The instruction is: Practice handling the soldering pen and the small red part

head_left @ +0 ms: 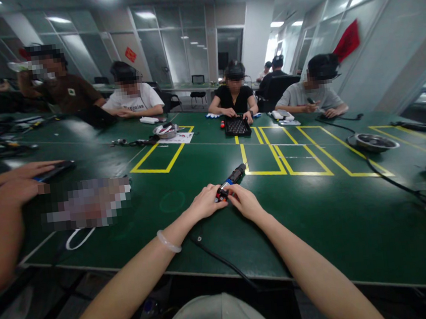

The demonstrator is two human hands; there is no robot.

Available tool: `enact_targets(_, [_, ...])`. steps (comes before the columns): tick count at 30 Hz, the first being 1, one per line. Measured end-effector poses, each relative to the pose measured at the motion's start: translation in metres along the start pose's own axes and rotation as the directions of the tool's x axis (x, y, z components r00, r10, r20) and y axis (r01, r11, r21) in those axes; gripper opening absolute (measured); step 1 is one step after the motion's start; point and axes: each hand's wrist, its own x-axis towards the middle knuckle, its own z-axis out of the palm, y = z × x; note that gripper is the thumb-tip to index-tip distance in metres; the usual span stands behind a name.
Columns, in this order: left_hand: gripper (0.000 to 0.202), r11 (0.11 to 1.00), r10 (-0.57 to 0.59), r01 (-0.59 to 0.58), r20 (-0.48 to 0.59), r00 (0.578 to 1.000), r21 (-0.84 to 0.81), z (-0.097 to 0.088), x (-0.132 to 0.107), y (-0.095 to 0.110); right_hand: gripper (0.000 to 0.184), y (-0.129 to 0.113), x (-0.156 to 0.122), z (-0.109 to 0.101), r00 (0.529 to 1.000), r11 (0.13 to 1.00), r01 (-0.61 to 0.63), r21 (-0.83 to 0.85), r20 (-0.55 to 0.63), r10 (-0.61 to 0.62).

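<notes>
A black and blue electric screwdriver (233, 176) lies on the green table, its thin tip pointing away to the upper right. My left hand (205, 202), with a pale bangle (169, 241) on its wrist, wraps round the near end from the left. From the right, my right hand (245, 203) pinches that same end, where small red and dark parts show between the fingers. Fine detail there is partly hidden. A black cable (223, 261) runs over the table's front edge, its free end lying just below my left wrist.
Yellow tape outlines (265, 172) mark the green table (155, 186). A co-worker's hands (17, 182) hold a dark device (55, 170) at left. Beyond are a bowl (166, 131), a black parts tray (237, 126) and several seated people. A round metal part (376, 141) and cables lie right.
</notes>
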Motion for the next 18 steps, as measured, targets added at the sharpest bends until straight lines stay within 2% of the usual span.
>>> enact_targets(6, [0.052,0.994,-0.021,0.024,-0.037,0.999,0.105,-0.007,-0.006,0.009,0.032,0.003,0.000,-0.003,0.999,0.997,-0.034,0.071,-0.007,0.035])
enact_targets(9, [0.053,0.986,-0.021,0.032,-0.067,0.998,0.161,-0.010,-0.011,0.005,0.034,0.004,0.000,-0.003,0.998,0.994,-0.061,0.094,-0.005,0.062])
enact_targets(13, [0.051,0.970,-0.086,0.104,-0.091,0.992,0.220,-0.016,-0.013,-0.019,0.034,0.005,0.000,-0.003,0.997,0.991,-0.076,0.109,0.004,0.076])
enact_targets(18, [0.056,0.927,-0.258,0.277,-0.108,0.960,0.253,-0.031,-0.016,-0.065,0.034,0.006,0.000,-0.003,0.997,0.991,-0.081,0.106,0.023,0.079])
